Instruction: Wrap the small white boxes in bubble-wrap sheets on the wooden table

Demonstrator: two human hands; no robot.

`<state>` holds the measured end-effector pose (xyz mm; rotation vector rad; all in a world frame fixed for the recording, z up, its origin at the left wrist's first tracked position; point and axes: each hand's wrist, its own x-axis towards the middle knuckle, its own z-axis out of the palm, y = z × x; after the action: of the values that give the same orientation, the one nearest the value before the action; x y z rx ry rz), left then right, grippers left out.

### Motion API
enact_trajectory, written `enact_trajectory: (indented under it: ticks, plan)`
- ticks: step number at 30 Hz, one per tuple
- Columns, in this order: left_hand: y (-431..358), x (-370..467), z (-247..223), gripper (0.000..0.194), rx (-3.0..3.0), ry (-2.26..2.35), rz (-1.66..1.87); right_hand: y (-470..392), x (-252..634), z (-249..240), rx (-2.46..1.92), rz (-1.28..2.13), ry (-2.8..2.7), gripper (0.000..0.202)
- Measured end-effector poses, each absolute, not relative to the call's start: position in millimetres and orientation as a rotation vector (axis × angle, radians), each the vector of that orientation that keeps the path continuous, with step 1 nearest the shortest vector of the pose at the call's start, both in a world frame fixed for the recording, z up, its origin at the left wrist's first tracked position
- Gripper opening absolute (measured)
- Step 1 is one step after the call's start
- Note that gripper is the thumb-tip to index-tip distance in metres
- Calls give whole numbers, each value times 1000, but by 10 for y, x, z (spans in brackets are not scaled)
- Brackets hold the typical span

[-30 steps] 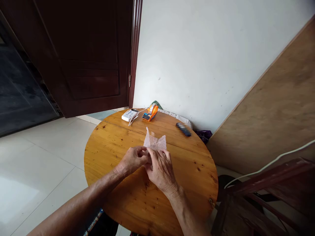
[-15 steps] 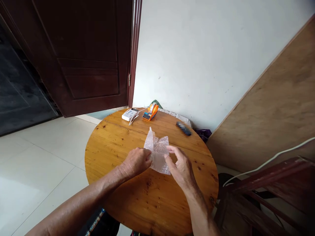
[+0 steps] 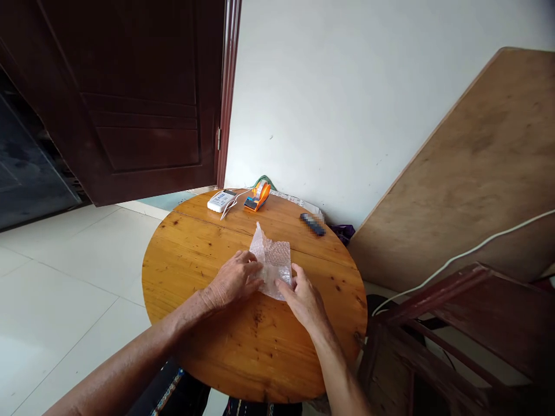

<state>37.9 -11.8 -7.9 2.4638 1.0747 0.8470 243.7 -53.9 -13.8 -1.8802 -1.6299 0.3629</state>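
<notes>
At the middle of a round, honey-brown wooden tabletop (image 3: 260,352), the right hand (image 3: 306,297) is half curled, its thumb on the near right part of a clear, crumpled sheet of bubble wrap (image 3: 277,254) and its fingers by the right edge; the left hand (image 3: 237,278) lies at the sheet's left side, fingers loosely bent and together; whether either one pinches the plastic, I cannot tell; the sheet lies between them, its far left corner sticking up; beyond it to the right is a long, dark, blurred object (image 3: 312,224); farther back stand an orange tape dispenser (image 3: 257,197) and, just left, a white, rounded rectangular device (image 3: 221,200) with a white cord (image 3: 229,206); behind rises a white wall (image 3: 312,104).
</notes>
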Motion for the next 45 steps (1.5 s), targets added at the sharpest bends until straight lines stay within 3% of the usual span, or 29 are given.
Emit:
enact_trajectory:
  ticks: [14, 25, 33, 37, 45]
  plan:
    - [-81, 349, -179, 26, 2598, 957, 949, -569, 2126, -52, -1556, 818, -1225, 68]
    - [-114, 382, -134, 21, 2513, 1064, 831, -425, 1956, -37, -1563, 625, -1412, 52]
    - [-141, 386, -127, 35, 2041, 958, 951, -494, 2027, 86, -1503, 714, -1676, 42]
    - [-135, 369, -109, 53, 1705, 995, 915, -500, 2015, 50, -1471, 755, -1767, 51]
    - [-89, 486, -259, 44, 1794, 1083, 1076, -482, 1961, 83, -1523, 498, -1935, 73]
